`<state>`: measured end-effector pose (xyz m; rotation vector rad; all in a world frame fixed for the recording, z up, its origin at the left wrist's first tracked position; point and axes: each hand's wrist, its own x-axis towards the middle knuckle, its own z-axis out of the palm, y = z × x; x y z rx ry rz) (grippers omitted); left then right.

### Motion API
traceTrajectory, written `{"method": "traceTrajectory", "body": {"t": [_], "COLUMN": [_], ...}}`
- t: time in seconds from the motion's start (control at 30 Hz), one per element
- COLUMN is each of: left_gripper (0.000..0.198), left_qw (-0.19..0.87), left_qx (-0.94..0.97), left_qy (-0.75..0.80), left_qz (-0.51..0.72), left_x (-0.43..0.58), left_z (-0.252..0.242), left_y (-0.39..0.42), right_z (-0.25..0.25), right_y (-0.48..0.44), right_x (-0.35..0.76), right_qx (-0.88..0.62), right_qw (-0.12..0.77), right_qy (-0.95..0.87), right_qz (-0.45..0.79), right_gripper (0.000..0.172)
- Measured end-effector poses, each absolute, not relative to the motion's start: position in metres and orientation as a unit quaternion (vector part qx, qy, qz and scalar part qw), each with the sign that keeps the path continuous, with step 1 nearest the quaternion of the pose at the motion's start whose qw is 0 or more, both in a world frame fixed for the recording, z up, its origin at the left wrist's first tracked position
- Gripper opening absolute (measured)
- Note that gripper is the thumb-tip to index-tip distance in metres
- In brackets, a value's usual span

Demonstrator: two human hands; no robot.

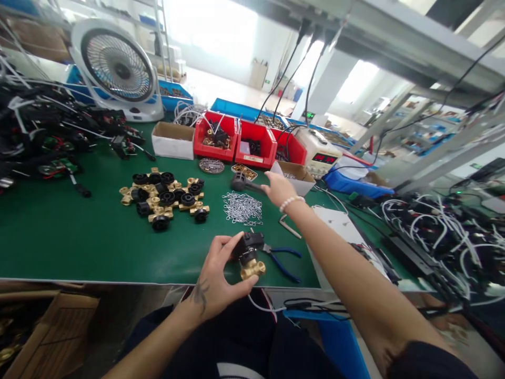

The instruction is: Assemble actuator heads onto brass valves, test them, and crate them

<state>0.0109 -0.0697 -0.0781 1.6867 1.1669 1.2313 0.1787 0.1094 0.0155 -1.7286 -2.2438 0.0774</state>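
My left hand (216, 276) is closed around a brass valve with a black housing on top (250, 247), held near the front edge of the bench. Farther forward, my right hand (280, 189) has its fingers at the handle end of a dark hammer (239, 181), apparently gripping it; the fingertips are partly hidden. Below the hammer lies a pile of small metal clips (242, 208). Blue-handled pliers (284, 258) rest just right of the valve. A hex key (290, 227) lies under my right forearm.
Several brass valve bodies with black caps (168, 195) cluster on the green bench (79, 237). Red bins (215, 150), a white box (172, 142) and a power supply (317, 155) line the back. A fan (118, 66) stands left; tangled cables (437, 237) cover the right.
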Motion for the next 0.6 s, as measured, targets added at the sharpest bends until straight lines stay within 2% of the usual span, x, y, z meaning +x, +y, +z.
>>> {"method": "traceTrajectory", "body": {"t": [0.07,0.2,0.37,0.47,0.53,0.6], "left_gripper": [0.074,0.073,0.073,0.07,0.071,0.072], "left_qw": [0.354,0.366,0.392,0.405,0.393,0.379], "left_qx": [0.644,0.64,0.63,0.627,0.641,0.656], "left_qy": [0.47,0.466,0.459,0.452,0.445,0.442], "left_qz": [0.488,0.489,0.488,0.489,0.487,0.48], "left_x": [0.015,0.015,0.01,0.008,0.008,0.008], "left_z": [-0.08,-0.083,-0.078,-0.075,-0.075,-0.075], "left_y": [-0.069,-0.066,-0.065,-0.066,-0.066,-0.066], "right_z": [0.005,-0.01,0.021,0.051,0.065,0.07], "right_y": [0.129,0.13,0.1,0.055,0.015,-0.024], "right_x": [0.173,0.168,0.175,0.195,0.213,0.227], "right_qx": [-0.61,-0.608,-0.624,-0.615,-0.545,-0.537], "right_qw": [0.15,0.174,0.219,0.256,0.359,0.398], "right_qy": [-0.777,-0.773,-0.743,-0.726,-0.686,-0.658], "right_qz": [0.037,0.057,0.097,0.173,0.322,0.347], "right_gripper": [0.022,0.028,0.035,0.037,0.035,0.037]}}
